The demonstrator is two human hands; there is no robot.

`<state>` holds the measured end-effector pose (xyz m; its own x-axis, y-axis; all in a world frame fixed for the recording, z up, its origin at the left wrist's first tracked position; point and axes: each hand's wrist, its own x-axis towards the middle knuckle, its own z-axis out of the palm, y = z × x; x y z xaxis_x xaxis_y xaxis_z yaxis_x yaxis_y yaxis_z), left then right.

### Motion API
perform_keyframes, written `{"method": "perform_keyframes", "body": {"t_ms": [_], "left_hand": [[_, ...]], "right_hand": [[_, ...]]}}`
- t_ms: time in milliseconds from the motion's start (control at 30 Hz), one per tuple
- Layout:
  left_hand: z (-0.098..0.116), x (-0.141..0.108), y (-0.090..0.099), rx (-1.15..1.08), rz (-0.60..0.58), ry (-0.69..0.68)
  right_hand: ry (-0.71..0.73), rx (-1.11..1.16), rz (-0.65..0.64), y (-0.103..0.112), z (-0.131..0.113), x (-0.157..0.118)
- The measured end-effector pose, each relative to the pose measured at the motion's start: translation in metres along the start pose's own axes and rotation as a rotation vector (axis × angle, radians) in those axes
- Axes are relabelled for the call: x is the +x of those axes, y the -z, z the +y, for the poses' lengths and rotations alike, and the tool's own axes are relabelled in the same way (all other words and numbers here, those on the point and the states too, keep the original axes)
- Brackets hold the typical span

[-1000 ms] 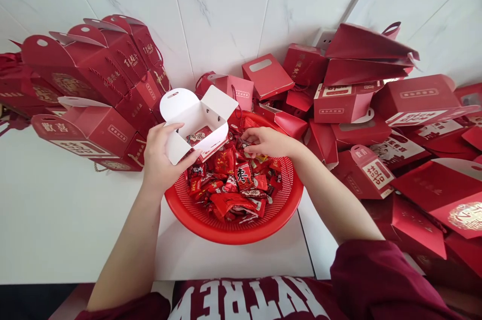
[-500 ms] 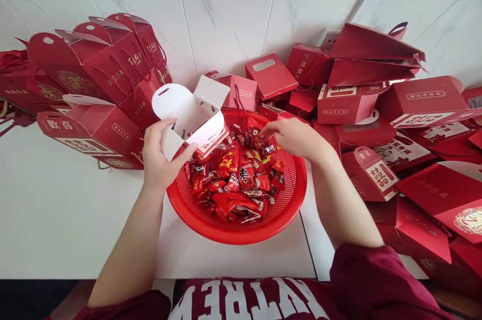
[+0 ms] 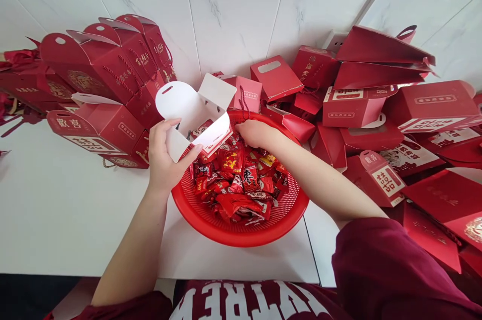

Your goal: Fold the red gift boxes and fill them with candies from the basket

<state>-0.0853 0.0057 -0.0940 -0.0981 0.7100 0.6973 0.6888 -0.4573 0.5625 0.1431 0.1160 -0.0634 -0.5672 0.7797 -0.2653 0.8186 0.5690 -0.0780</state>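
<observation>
My left hand (image 3: 165, 159) grips the near left side of a small open gift box (image 3: 181, 109), white inside and red outside, with its flaps standing up. Inside the box lies at least one red-wrapped candy (image 3: 202, 127). The box is tilted above the left part of a round red plastic basket (image 3: 241, 238). Many red-wrapped candies (image 3: 235, 184) are heaped in this basket. My right hand (image 3: 254, 133) is down at the far side of the heap, close to the box. Its fingers are curled, with the tips hidden among the candies.
Folded red gift boxes (image 3: 94, 134) with rope handles stand in rows at the left. More red boxes (image 3: 380, 177) are piled at the right. A red box (image 3: 276, 77) rests behind the basket, against the marbled wall (image 3: 233, 8). The white table (image 3: 75, 219) lies underneath.
My right hand has moved left across the candies toward the box, and its fingers have curled in. My left hand still holds the box. The whole view has shifted slightly.
</observation>
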Motion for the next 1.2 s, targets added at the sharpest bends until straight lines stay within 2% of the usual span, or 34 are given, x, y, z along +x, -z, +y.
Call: {"method": "perform_keyframes", "body": {"t_ms": [267, 367, 467, 633, 667, 800, 867, 1000, 1100, 1200], "left_hand": [[0.0, -0.001, 0.001, 0.003, -0.018, -0.003], [0.0, 0.0, 0.001, 0.007, -0.041, -0.001], [0.001, 0.0, 0.0, 0.023, -0.056, -0.021], [0.001, 0.001, -0.001, 0.036, -0.057, -0.027], [0.001, 0.001, 0.0, 0.036, -0.06, -0.023], [0.004, 0.001, 0.004, 0.031, -0.084, -0.085], [0.008, 0.001, 0.007, 0.028, -0.131, -0.161], [0.02, -0.003, 0.009, 0.065, -0.228, -0.286], [0.026, -0.006, 0.009, 0.046, -0.288, -0.377], [0.029, -0.006, 0.01, 0.019, -0.418, -0.42]], "right_hand": [[-0.009, -0.001, -0.068, -0.013, 0.017, 0.0], [-0.035, 0.014, -0.051, -0.017, 0.015, -0.001], [-0.027, 0.053, -0.011, -0.011, 0.015, -0.01], [0.046, 0.194, 0.102, 0.004, 0.023, -0.06], [0.071, 0.274, 0.137, 0.004, 0.024, -0.073], [0.25, 0.857, 0.277, -0.005, 0.019, -0.117], [0.34, 0.998, 0.3, -0.01, 0.011, -0.131], [0.43, 1.029, 0.411, -0.012, -0.003, -0.152], [0.4, 1.035, 0.532, -0.009, -0.006, -0.164], [0.369, 1.047, 0.629, -0.003, -0.006, -0.172]]}}
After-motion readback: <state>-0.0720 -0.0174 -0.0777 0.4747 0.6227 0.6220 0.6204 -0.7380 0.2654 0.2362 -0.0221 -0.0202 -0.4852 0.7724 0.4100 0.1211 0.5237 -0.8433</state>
